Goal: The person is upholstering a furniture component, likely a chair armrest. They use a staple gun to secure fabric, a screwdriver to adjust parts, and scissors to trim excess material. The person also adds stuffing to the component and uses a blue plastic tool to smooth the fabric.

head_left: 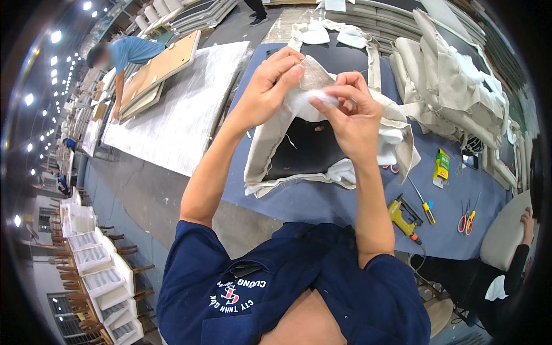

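Observation:
Over the table I hold up the corner of a beige fabric cover, pinched between the thumb and fingers of my left hand. My right hand is closed on a tuft of white batting at that corner; its fingertips are partly hidden. Below both hands lies an upholstered panel with a black backing, its beige edges folded loosely around it. More white batting pokes out along its right side. A similar panel lies just beyond it.
On the blue-grey table lie a yellow staple gun, a screwdriver, scissors and a yellow-green box. Covered panels are stacked at right. One person handles boards at left; another's dark sleeve shows at lower right.

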A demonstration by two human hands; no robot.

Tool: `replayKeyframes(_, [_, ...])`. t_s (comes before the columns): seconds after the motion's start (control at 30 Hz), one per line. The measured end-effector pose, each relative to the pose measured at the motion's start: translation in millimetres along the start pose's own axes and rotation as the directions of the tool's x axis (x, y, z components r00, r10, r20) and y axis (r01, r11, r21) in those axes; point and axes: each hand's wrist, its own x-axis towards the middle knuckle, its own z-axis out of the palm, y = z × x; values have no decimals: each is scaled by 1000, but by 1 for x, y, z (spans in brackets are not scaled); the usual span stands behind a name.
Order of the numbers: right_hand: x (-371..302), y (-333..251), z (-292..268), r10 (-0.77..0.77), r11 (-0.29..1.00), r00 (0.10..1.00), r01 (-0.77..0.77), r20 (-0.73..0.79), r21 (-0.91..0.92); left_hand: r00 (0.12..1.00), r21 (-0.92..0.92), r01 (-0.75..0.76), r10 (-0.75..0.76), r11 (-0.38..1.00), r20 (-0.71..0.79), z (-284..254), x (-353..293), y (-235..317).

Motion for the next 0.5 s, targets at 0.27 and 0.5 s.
replayKeyframes(0.27, [3,-29,-17,165,986,982,-162,91,-47,982,185,-183,169,966,88,-3,0,1])
replayKeyframes(0.5, [-49,-55,-34,36,894,986,41,162,-447,981,263,-192,193,945,21,8,-3,2])
